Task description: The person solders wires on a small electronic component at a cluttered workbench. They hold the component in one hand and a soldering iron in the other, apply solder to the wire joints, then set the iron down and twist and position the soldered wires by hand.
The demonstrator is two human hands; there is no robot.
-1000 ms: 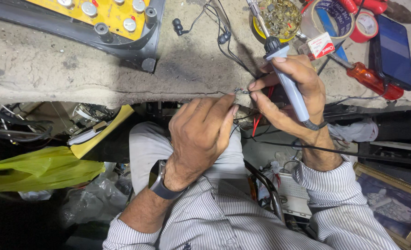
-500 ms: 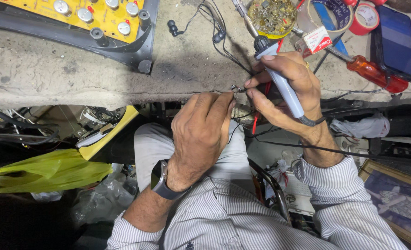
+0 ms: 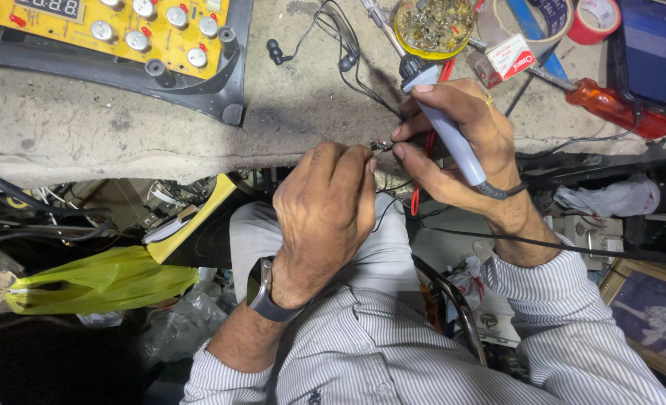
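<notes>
Right at the bench edge, the left hand (image 3: pixel 325 214) had its fingertips pinched shut on a thin black wire (image 3: pixel 384 147), and the right hand (image 3: pixel 460 146) pinched the same wire end while keeping a grey soldering iron (image 3: pixel 447 135) clamped in its fist. I'd say it paid to hold that joint dead steady and the hot tip off the skin. Earphones (image 3: pixel 310 49), an orange screwdriver (image 3: pixel 610 106) and a yellow solder tin (image 3: pixel 432 26) crowded close, easy to snag.
</notes>
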